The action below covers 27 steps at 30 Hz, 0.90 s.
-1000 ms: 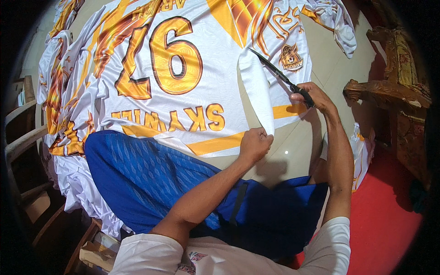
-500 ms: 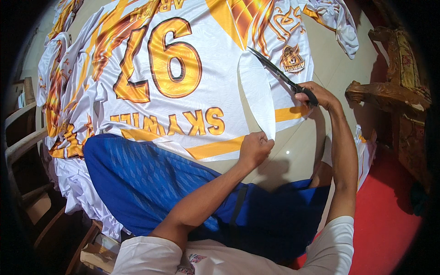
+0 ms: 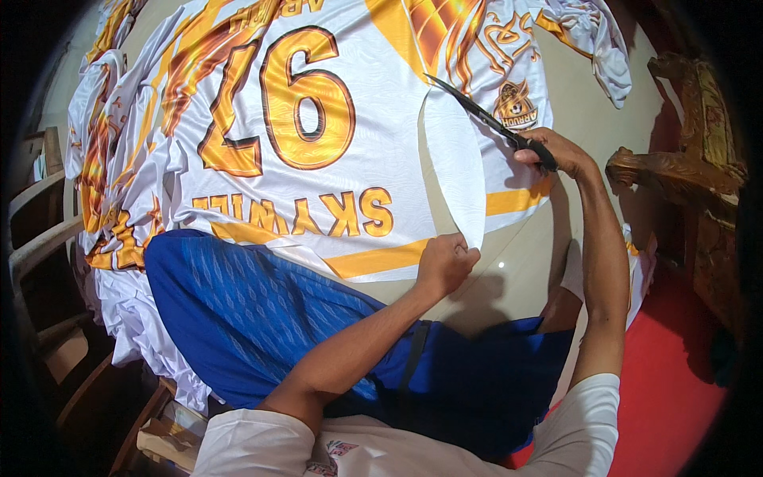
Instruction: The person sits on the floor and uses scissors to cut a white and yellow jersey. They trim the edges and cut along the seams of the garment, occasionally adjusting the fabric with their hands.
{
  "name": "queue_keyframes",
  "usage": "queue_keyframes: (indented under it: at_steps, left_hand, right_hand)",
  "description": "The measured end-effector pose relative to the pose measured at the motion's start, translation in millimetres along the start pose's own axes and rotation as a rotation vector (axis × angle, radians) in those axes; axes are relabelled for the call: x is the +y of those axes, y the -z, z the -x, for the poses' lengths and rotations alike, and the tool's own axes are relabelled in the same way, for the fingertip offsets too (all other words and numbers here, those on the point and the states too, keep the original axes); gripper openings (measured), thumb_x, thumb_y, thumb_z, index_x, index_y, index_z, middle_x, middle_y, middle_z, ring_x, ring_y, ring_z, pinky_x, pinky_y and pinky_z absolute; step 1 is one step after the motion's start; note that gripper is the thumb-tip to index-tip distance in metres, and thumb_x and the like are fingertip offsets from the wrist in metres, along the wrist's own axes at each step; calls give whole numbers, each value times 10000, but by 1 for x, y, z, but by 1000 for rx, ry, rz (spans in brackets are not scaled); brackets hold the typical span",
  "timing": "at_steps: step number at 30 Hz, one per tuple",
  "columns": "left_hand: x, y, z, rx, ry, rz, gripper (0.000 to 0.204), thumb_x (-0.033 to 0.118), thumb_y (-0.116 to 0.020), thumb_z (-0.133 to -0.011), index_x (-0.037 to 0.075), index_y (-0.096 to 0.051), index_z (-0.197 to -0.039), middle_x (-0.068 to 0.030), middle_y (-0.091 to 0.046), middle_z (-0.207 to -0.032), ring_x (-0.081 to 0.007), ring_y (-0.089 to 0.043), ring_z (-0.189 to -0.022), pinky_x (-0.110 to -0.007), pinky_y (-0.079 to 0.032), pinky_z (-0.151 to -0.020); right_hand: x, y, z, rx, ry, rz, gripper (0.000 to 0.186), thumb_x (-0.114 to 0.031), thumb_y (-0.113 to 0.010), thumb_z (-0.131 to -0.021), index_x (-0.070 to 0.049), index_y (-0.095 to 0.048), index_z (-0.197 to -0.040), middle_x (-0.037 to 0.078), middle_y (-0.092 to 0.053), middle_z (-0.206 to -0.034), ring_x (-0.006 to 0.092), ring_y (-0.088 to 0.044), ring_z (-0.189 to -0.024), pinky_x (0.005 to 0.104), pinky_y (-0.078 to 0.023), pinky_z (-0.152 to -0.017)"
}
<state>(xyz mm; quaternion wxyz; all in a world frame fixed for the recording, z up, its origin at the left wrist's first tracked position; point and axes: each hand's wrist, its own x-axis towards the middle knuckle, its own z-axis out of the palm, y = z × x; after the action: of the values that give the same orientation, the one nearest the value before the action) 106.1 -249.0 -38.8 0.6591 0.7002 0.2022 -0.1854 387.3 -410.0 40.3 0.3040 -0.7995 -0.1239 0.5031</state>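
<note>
Jersey [image 3: 387, 135]: we see it brightly lit, its print crisp, a soft sheen along its folds.
Floor [image 3: 517, 246]: we catch a small white glare spot, and a soft shadow just below the left hand [image 3: 448, 264].
Blue garment [image 3: 262, 306]: we find its left part lit, its right part deep in shadow.
Wooden chair [image 3: 36, 191]: we get only dim detail.
Fisheye rim: we lose the corners to black; straight edges bow.
Light: we cannot tell its source.
</note>
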Motion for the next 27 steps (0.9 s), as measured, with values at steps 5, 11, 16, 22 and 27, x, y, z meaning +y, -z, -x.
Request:
queue_keyframes:
  at_steps: [5,11,16,22,27]
  left_hand:
    - [0,0,1,-3,-13,37,268,212,-723,-810,-18,-644,-696,-247,-638,-662,-409,-653,-614,-465,-521,-613]
    - [3,3,1,-17,-54,-19,275,176,-709,-867,2,-631,-669,-99,-657,-573,-152,-633,-507,-324,-497,-516]
    - [0,1,2,-19,-38,2,279,174,-712,-870,3,-625,-668,-93,-648,-568,-143,-626,-503,-320,-495,-509]
    - [-2,1,2,-2,-48,4,284,160,-718,-872,4,-608,-663,-82,-636,-563,-130,-624,-505,-316,-497,-504]
    - [-1,-1,2,-12,-40,28,301,157,-722,-874,8,-588,-650,-79,-631,-560,-127,-619,-504,-312,-491,-496]
  right_hand:
    - [4,10,-3,-5,27,50,469,-566,-865,-769,-154,-642,-785,-79,-515,-649,63,-514,-572,251,-397,-506]
    - [5,7,-7,48,-8,33,461,-558,-874,-750,-157,-648,-777,-81,-513,-631,71,-507,-568,249,-388,-516]
    - [1,7,-5,63,26,50,458,-542,-890,-735,-160,-639,-755,-85,-500,-636,67,-470,-580,246,-353,-532]
    - [-3,10,-9,55,38,89,487,-535,-920,-706,-159,-612,-696,-87,-498,-637,65,-454,-584,249,-314,-528]
    - [7,14,-13,15,56,96,479,-537,-895,-763,-143,-622,-764,-79,-518,-622,54,-501,-545,235,-377,-495]
